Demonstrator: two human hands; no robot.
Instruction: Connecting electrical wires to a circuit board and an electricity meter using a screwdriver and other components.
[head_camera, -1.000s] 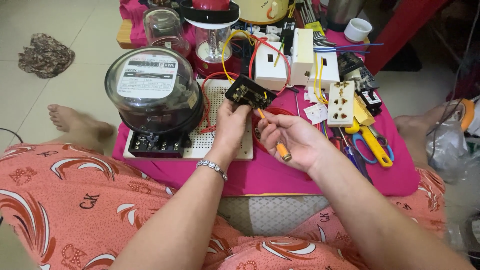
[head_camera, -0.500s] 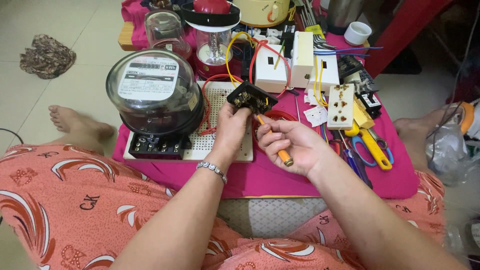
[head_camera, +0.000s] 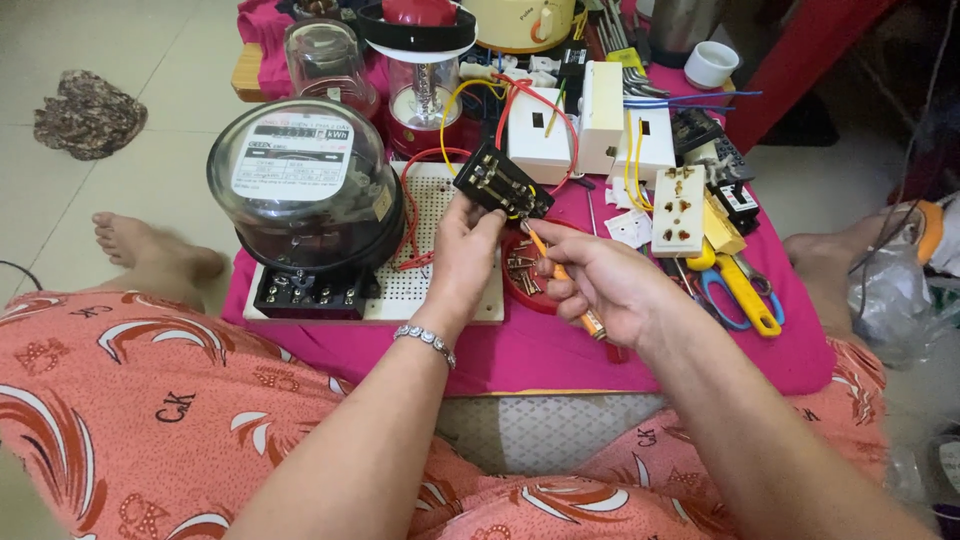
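Black switch block (head_camera: 502, 184) | pinched by left hand (head_camera: 462, 250) | right hand (head_camera: 600, 285) grips orange screwdriver (head_camera: 562, 280), tip touching block

My right hand (head_camera: 600, 285) hides screwdriver (head_camera: 562, 282) middle; tip contact with black socket part (head_camera: 502, 182) too small to tell. Red dish (head_camera: 522, 275) mostly covered. Yellow appliance (head_camera: 520, 20) cut by top edge.
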